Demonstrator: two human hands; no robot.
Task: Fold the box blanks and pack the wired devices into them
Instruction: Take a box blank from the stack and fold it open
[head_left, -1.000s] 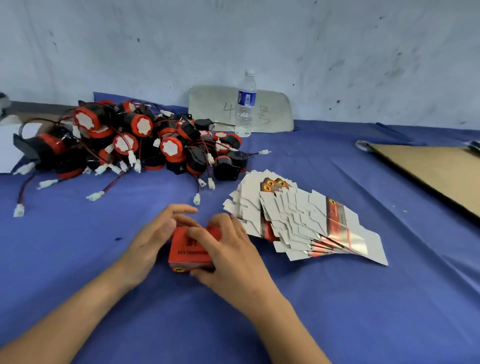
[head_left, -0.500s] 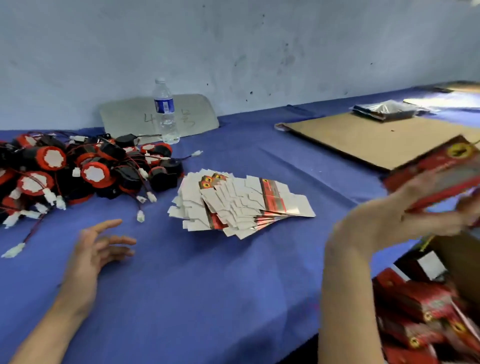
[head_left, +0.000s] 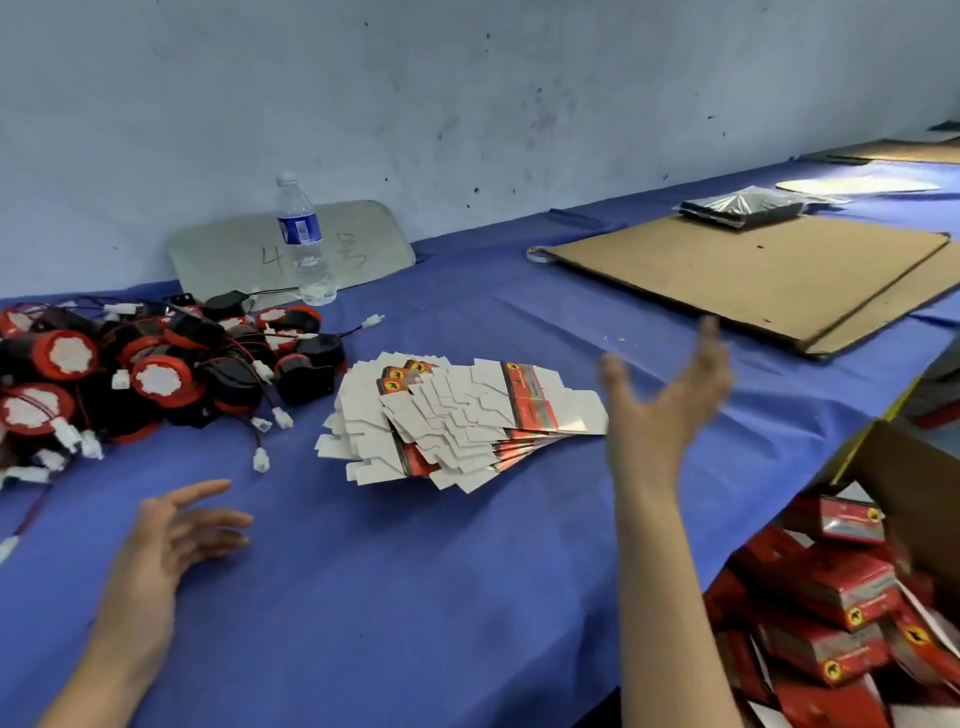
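The right hand (head_left: 670, 400) is motion-blurred, its fingertips smeared. At nine o'clock the heap of wired devices (head_left: 156, 374) runs off the picture's edge. At four o'clock the carton (head_left: 914, 488) of packed red boxes (head_left: 831, 597) is cut off, their print too small to read.

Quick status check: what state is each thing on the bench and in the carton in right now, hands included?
Left hand: open, empty, low over the cloth.
Right hand: open, empty, raised, blurred.
Blanks: flat, unfolded, fanned in a stack.
Devices: unpacked, piled, wires tangled.
Boxes: folded, closed, heaped in the carton.
Carton: open.
Bottle: upright, capped.
Cardboard: lying flat.
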